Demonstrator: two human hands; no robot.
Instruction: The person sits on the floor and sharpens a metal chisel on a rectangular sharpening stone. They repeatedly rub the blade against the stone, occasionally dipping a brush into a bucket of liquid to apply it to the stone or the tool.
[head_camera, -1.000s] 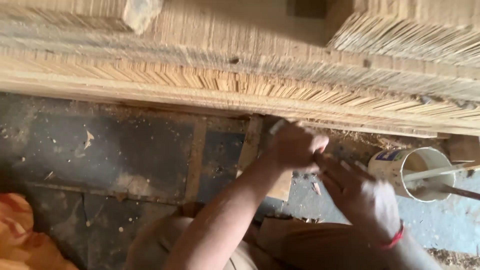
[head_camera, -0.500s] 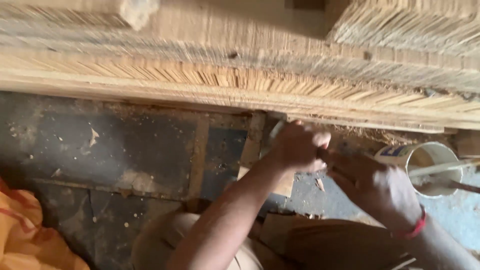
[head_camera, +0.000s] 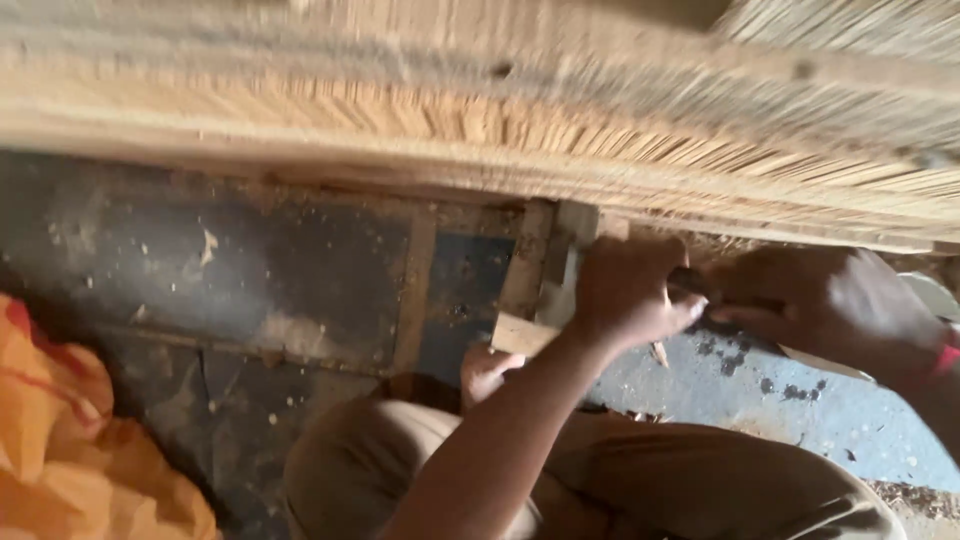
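My left hand (head_camera: 625, 295) is a closed fist around a slim tool. The tool's pale grey end (head_camera: 562, 268) sticks out toward a narrow wooden upright (head_camera: 527, 262). My right hand (head_camera: 835, 300), with a red band at the wrist, sits just to the right, its fingers pinched on a thin dark piece (head_camera: 700, 288) running between the two hands. A small light wooden block (head_camera: 520, 335) lies under the left fist, beside my toes (head_camera: 485, 368). Motion blur hides what the dark piece is.
A long wooden frame packed with thin straw-coloured sticks (head_camera: 480, 110) spans the top. The dark dusty floor (head_camera: 250, 270) has wood chips. An orange cloth (head_camera: 70, 450) lies bottom left. A white cup (head_camera: 938, 295) peeks out behind my right hand. My knee (head_camera: 400, 450) is below.
The view has shifted and blurred. My two hands have come closer together, and my right hand now covers most of the white cup.
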